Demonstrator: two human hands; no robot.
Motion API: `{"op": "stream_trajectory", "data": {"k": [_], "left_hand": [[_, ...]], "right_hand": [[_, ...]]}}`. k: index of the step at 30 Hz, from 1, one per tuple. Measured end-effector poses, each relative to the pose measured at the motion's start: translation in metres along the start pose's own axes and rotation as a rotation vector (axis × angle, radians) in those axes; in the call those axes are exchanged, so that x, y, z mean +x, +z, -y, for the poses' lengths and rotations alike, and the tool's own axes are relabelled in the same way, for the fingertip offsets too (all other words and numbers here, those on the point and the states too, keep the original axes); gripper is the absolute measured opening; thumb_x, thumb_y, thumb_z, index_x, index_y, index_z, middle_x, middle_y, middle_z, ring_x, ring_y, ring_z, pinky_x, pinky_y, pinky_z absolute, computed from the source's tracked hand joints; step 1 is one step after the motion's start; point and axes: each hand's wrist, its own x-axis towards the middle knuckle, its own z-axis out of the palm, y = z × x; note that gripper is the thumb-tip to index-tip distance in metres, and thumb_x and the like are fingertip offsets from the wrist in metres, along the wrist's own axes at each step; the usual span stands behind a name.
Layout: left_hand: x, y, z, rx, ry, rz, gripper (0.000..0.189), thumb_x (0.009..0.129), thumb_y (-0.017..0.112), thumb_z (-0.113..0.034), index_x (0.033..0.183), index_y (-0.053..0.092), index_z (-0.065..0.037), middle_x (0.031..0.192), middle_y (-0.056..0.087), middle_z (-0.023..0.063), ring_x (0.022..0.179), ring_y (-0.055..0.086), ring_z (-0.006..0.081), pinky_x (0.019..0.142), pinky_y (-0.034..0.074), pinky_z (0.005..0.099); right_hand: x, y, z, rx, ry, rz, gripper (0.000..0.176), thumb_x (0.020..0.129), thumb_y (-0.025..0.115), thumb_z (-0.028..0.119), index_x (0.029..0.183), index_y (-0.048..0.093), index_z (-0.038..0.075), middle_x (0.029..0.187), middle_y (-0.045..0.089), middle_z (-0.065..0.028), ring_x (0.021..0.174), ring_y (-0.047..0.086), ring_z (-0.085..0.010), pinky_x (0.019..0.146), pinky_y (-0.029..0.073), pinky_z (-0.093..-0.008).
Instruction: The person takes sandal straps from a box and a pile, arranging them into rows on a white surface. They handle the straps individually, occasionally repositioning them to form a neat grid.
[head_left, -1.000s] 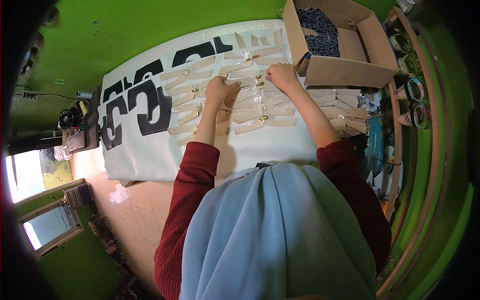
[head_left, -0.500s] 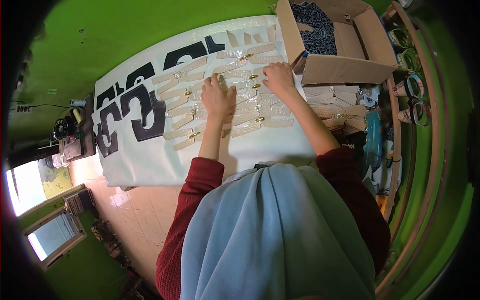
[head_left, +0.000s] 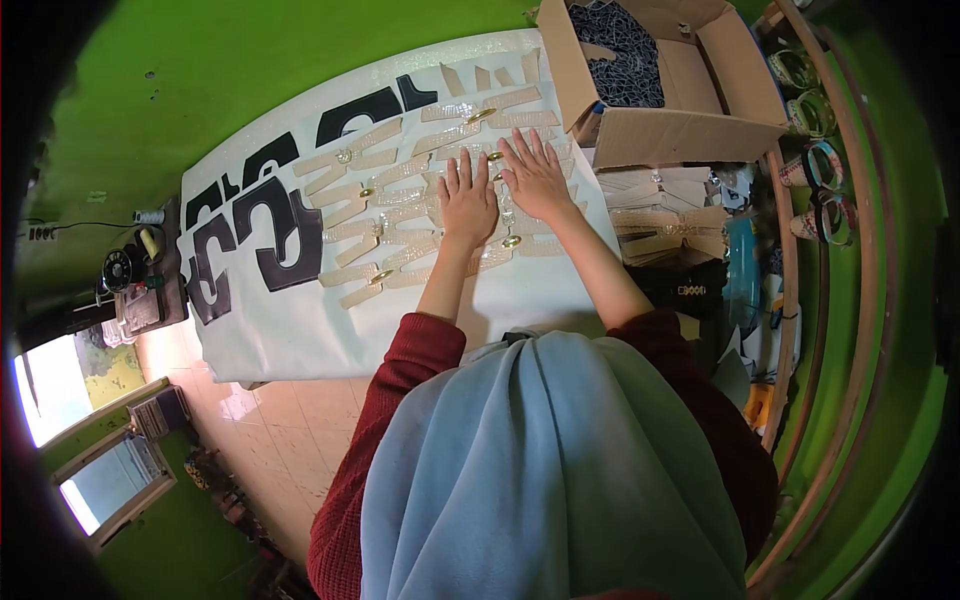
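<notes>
Several beige glittery strap pieces [head_left: 370, 195] with small gold buckles lie in rows on a white table cover [head_left: 300, 320] printed with large black letters. My left hand [head_left: 468, 198] lies flat, fingers spread, on straps in the middle of the rows. My right hand [head_left: 535, 175] rests flat beside it, fingers spread, pressing on neighbouring straps. Neither hand holds anything. Red sleeves cover my forearms.
An open cardboard box [head_left: 655, 135] with dark patterned material stands at the table's far right corner. A stack of more strap pieces [head_left: 665, 225] lies below it. A wooden rack with sandals [head_left: 825, 190] runs along the right. A sewing machine [head_left: 135, 275] sits left.
Both hands drew back toward me from the far straps, opened and laid flat on the straps in the middle.
</notes>
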Motion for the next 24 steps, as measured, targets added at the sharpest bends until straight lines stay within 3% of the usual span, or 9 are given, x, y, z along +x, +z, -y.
{"op": "stream_trajectory", "data": {"k": [3, 8, 14, 17, 19, 21, 24], "left_hand": [[0.003, -0.003, -0.003, -0.013, -0.006, 0.015, 0.052, 0.093, 0.032, -0.030, 0.143, 0.024, -0.017, 0.150, 0.014, 0.0137, 0.138, 0.011, 0.0365, 0.109, 0.010, 0.0511], [0.002, -0.014, -0.001, -0.075, -0.019, 0.065, 0.052, 0.092, 0.034, -0.027, 0.142, 0.026, -0.014, 0.149, 0.017, 0.0138, 0.137, 0.013, 0.0362, 0.110, 0.009, 0.0505], [-0.004, -0.034, -0.010, -0.008, 0.074, -0.050, 0.053, 0.091, 0.038, -0.020, 0.141, 0.026, -0.006, 0.148, 0.021, 0.0137, 0.137, 0.016, 0.0350, 0.110, 0.012, 0.0488], [-0.014, -0.023, -0.010, -0.046, 0.109, -0.097, 0.054, 0.090, 0.038, -0.018, 0.141, 0.026, -0.005, 0.148, 0.021, 0.0131, 0.137, 0.017, 0.0344, 0.110, 0.015, 0.0489], [-0.021, -0.008, -0.005, -0.028, 0.025, 0.066, 0.054, 0.090, 0.038, -0.019, 0.141, 0.026, -0.005, 0.148, 0.021, 0.0124, 0.136, 0.018, 0.0334, 0.109, 0.018, 0.0486], [-0.017, -0.007, -0.004, -0.034, 0.045, 0.011, 0.054, 0.090, 0.037, -0.020, 0.141, 0.026, -0.005, 0.148, 0.022, 0.0123, 0.136, 0.020, 0.0332, 0.109, 0.018, 0.0486], [-0.010, -0.015, -0.009, 0.067, -0.009, 0.171, 0.053, 0.089, 0.037, -0.019, 0.139, 0.028, -0.004, 0.147, 0.025, 0.0129, 0.135, 0.022, 0.0333, 0.109, 0.018, 0.0487]], "right_hand": [[0.005, -0.006, -0.002, 0.011, 0.017, 0.060, 0.053, 0.094, 0.035, 0.037, 0.143, 0.024, 0.020, 0.151, 0.015, -0.0080, 0.139, 0.009, -0.0276, 0.111, 0.009, -0.0442], [0.009, -0.017, -0.003, 0.190, 0.043, 0.115, 0.048, 0.094, 0.036, 0.029, 0.139, 0.031, 0.012, 0.147, 0.024, -0.0133, 0.137, 0.015, -0.0311, 0.111, 0.013, -0.0448], [-0.001, -0.031, 0.001, 0.195, -0.098, -0.106, 0.045, 0.093, 0.040, 0.019, 0.135, 0.034, 0.003, 0.141, 0.033, -0.0161, 0.134, 0.024, -0.0333, 0.109, 0.019, -0.0459], [-0.012, -0.029, 0.003, 0.178, -0.059, -0.092, 0.046, 0.093, 0.040, 0.020, 0.136, 0.033, 0.004, 0.142, 0.032, -0.0156, 0.134, 0.024, -0.0326, 0.109, 0.019, -0.0459], [-0.020, -0.021, 0.001, 0.107, -0.005, 0.010, 0.049, 0.092, 0.040, 0.021, 0.137, 0.031, 0.003, 0.144, 0.030, -0.0137, 0.135, 0.024, -0.0304, 0.110, 0.018, -0.0434], [-0.024, -0.013, -0.001, 0.011, -0.038, -0.020, 0.051, 0.093, 0.039, 0.024, 0.139, 0.027, 0.005, 0.146, 0.026, -0.0123, 0.136, 0.022, -0.0294, 0.110, 0.018, -0.0432], [-0.022, -0.010, -0.003, -0.001, -0.026, 0.045, 0.054, 0.093, 0.037, 0.026, 0.141, 0.022, 0.006, 0.148, 0.023, -0.0109, 0.136, 0.020, -0.0281, 0.110, 0.017, -0.0431]]}}
